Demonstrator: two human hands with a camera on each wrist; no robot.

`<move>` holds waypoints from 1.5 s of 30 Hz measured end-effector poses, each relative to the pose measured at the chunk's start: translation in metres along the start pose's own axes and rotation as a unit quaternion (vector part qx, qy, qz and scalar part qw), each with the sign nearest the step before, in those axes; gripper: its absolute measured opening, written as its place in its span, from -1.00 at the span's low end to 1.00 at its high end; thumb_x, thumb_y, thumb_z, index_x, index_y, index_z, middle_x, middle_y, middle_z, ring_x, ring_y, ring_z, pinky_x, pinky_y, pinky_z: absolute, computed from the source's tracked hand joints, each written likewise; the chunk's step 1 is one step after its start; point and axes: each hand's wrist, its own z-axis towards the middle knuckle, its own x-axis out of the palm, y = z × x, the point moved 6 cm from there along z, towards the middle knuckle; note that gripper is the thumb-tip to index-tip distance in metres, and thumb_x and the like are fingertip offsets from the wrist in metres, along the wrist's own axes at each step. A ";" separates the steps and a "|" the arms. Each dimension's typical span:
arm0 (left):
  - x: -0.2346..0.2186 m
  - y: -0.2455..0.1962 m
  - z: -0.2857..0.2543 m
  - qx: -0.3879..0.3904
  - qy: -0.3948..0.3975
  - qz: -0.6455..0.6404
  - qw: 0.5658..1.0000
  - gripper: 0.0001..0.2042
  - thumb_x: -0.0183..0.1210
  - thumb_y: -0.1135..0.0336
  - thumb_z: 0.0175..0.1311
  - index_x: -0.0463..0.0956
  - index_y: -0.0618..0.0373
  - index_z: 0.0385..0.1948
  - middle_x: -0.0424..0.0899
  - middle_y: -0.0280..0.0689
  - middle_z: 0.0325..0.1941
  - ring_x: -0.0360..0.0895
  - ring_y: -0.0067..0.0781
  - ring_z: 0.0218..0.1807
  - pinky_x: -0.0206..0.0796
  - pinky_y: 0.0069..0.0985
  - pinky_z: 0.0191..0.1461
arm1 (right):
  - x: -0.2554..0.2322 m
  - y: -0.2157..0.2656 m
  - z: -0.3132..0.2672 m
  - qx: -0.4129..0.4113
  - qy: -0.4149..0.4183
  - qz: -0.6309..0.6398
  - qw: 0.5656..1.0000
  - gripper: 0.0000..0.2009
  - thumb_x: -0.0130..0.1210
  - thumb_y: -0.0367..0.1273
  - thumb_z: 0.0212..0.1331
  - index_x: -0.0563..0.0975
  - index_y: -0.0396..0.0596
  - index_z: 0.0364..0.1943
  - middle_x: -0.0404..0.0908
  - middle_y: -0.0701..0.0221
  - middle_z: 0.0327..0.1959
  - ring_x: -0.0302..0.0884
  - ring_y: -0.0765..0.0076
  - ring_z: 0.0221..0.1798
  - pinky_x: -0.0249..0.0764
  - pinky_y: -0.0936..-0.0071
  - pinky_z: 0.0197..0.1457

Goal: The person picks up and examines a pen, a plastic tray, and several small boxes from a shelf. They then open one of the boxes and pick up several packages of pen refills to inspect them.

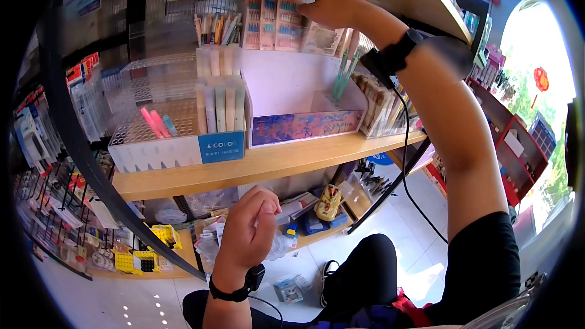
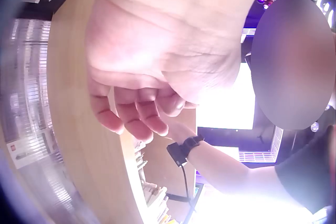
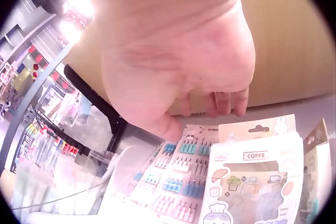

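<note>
My right hand reaches over the top of the upper row, under the wooden board above. Its thumb comes right at the upper edge of a pink card bearing rows of small blue, teal and pink pieces. Several such cards stand side by side in the head view. Close below the palm is a white package printed "COFFE" with cartoon pictures. My left hand hangs in front of the shelf edge, its fingers loosely curled and nothing in them.
On the wooden shelf stand a pen display box, a white bin with green pens, and a clear holder of packets. A yellow case lies below. A cable trails from the right wrist.
</note>
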 end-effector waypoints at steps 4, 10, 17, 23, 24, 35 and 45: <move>-0.003 -0.001 0.001 -0.010 -0.011 0.011 1.000 -0.78 0.01 0.37 0.50 0.43 0.24 -0.41 0.54 -0.23 -0.35 0.47 -0.42 -0.29 0.30 -0.50 -0.14 | 0.003 0.010 0.015 -0.032 0.025 -0.042 0.998 -0.34 0.10 -0.27 0.18 0.39 0.04 0.46 0.44 -0.06 0.41 0.43 -0.23 0.42 0.40 0.08 0.45; -0.007 0.006 0.001 -0.029 -0.003 -0.009 1.000 -0.79 0.07 0.35 0.50 0.46 0.24 -0.39 0.55 -0.27 -0.35 0.49 -0.47 -0.29 0.31 -0.53 -0.14 | 0.015 0.005 0.036 0.002 0.065 -0.044 0.997 -0.38 0.16 -0.22 0.15 0.46 0.09 0.39 0.54 -0.03 0.31 0.58 -0.19 0.24 0.55 0.12 0.27; -0.005 0.006 0.000 -0.048 0.025 0.003 0.999 -0.79 0.10 0.32 0.51 0.49 0.22 -0.36 0.57 -0.30 -0.34 0.51 -0.49 -0.28 0.33 -0.54 -0.14 | 0.004 0.008 0.042 -0.018 0.016 -0.084 0.996 -0.45 0.38 -0.15 0.17 0.54 0.09 0.26 0.68 0.21 0.13 0.65 0.06 0.13 0.56 0.24 0.21; -0.004 0.010 0.000 -0.051 0.025 -0.001 0.998 -0.77 0.13 0.27 0.51 0.51 0.25 -0.33 0.54 -0.27 -0.34 0.48 -0.43 -0.30 0.33 -0.50 -0.16 | 0.007 -0.012 0.053 -0.044 0.009 -0.036 0.998 -0.49 0.41 -0.21 0.24 0.54 0.03 0.24 0.70 0.29 0.08 0.65 0.19 0.09 0.54 0.30 0.20; -0.004 0.010 0.000 -0.051 0.024 -0.005 0.998 -0.74 0.15 0.24 0.51 0.52 0.28 -0.32 0.51 -0.24 -0.35 0.45 -0.37 -0.32 0.32 -0.47 -0.18 | 0.007 -0.012 0.052 -0.047 0.017 -0.032 0.998 -0.50 0.39 -0.22 0.26 0.53 0.04 0.26 0.71 0.29 0.06 0.65 0.20 0.08 0.53 0.31 0.20; -0.004 0.010 0.000 -0.061 0.035 0.001 0.998 -0.74 0.15 0.22 0.51 0.53 0.28 -0.30 0.53 -0.23 -0.32 0.48 -0.36 -0.30 0.35 -0.46 -0.16 | -0.014 0.005 0.040 -0.055 0.031 -0.061 0.996 -0.55 0.22 -0.02 0.35 0.60 0.10 0.21 0.73 0.20 0.10 0.66 0.06 0.14 0.53 0.24 0.25; -0.003 0.007 0.001 -0.060 0.036 0.009 0.997 -0.76 0.15 0.22 0.51 0.55 0.24 -0.27 0.56 -0.22 -0.30 0.56 -0.32 -0.24 0.39 -0.44 -0.10 | -0.044 0.038 -0.005 -0.172 -0.148 -0.048 0.973 -0.67 0.17 -0.27 0.45 0.53 -0.07 0.20 0.70 0.27 0.06 0.65 0.16 0.06 0.52 0.33 0.17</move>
